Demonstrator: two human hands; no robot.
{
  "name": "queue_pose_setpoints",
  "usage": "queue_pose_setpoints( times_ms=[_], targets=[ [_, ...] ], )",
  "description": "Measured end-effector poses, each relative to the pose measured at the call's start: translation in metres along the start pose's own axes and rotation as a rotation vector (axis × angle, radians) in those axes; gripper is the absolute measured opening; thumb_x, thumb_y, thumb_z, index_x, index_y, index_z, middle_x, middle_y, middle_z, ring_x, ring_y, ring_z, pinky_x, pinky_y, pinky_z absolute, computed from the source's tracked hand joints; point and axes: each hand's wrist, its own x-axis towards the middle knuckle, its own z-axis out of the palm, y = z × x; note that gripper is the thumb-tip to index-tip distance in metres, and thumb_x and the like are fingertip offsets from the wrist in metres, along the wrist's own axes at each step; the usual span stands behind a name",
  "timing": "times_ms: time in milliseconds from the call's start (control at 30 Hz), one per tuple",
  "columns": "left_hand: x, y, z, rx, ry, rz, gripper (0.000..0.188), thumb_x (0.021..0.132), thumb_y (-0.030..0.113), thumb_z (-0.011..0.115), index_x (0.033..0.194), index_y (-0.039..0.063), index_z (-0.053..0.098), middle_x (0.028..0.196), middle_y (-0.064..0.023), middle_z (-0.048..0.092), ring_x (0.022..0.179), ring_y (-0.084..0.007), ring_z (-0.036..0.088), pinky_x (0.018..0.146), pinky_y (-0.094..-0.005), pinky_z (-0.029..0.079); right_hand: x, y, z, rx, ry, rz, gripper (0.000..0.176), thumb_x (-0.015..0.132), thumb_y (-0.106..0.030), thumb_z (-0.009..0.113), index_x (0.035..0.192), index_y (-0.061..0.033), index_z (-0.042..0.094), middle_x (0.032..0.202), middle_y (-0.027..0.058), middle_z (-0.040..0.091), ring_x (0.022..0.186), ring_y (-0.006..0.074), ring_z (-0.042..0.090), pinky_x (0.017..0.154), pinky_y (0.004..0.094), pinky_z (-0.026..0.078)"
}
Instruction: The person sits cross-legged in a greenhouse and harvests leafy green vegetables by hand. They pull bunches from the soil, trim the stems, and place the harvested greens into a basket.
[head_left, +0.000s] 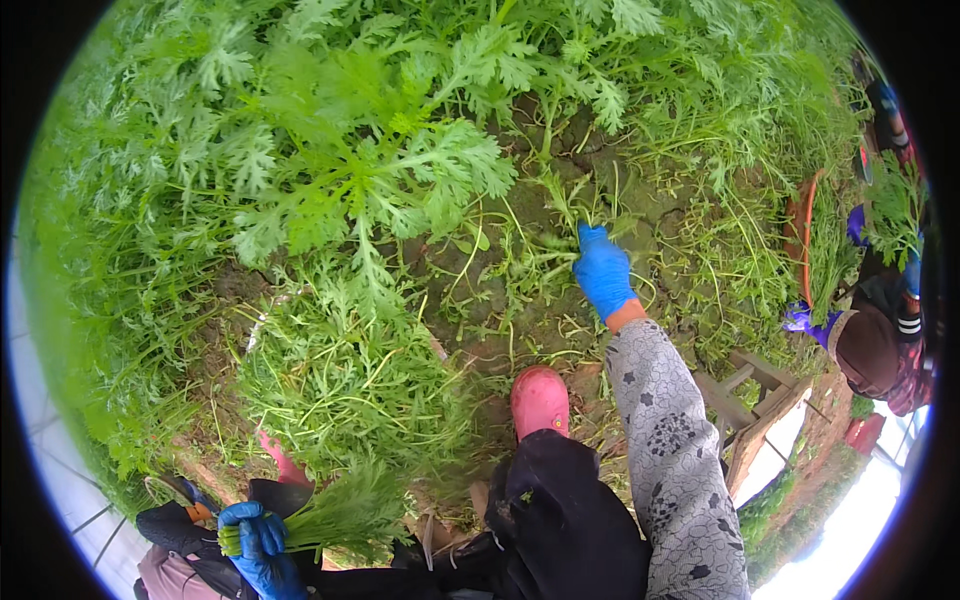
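My left hand (259, 544), in a blue glove at the lower left, is closed around the stems of a bunch of leafy greens (345, 514) that look like crown daisy. The leaves of the bunch point to the right. In the middle of the view, my right hand (604, 270), also blue-gloved, reaches down to the soil among low stems (555, 199). Its fingers are curled and turned away from me, so whether they grip anything is hidden. Between my two boots lies a heap of cut greens (352, 382), with a pale edge showing at its upper left.
Tall uncut greens (360, 150) fill the top and left. One pink boot (540, 401) stands below my right hand. A wooden stool (750, 405) and an orange-rimmed container (808, 240) are to the right. A co-worker in a brown head covering (866, 349) bends at the right edge.
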Motion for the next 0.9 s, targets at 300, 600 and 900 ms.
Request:
queue_pose_setpoints(
  times_ms=[300,600,900],
  targets=[
    [-0.004,-0.002,-0.016,-0.005,-0.067,0.062,0.012,0.1,0.007,0.048,0.104,0.002,0.058,0.077,0.0015,0.051,0.052,-0.0047,0.03,0.06,-0.0213,0.036,-0.007,-0.076,-0.044,0.353,-0.148,-0.292,0.037,0.076,-0.003,0.064,0.113,-0.0035,0.061,0.099,0.0214,0.063,0.086,0.0395,0.065,0.07,0.046,0.053],
    [-0.005,0.001,-0.023,-0.055,-0.054,0.107,0.012,0.099,0.009,0.049,0.103,0.001,0.056,0.061,0.0059,0.036,0.048,-0.0051,0.029,0.06,-0.0232,0.035,0.078,-0.134,0.071,0.078,-0.157,0.241,0.041,0.079,-0.015,0.071,0.113,0.0029,0.058,0.097,0.0248,0.065,0.09,0.0382,0.067,0.073,0.0431,0.054],
    [-0.039,0.013,-0.039,0.079,-0.386,0.109,0.009,0.09,0.0,0.054,0.095,0.0,0.063,0.079,-0.0042,0.057,0.063,-0.0115,0.051,0.064,-0.025,0.044,-0.05,-0.218,-0.096,1.28,-0.192,-0.209,0.036,0.085,-0.006,0.065,0.12,-0.0012,0.061,0.095,0.009,0.07,0.084,0.0167,0.066,0.076,0.0325,0.052]
  ],
)
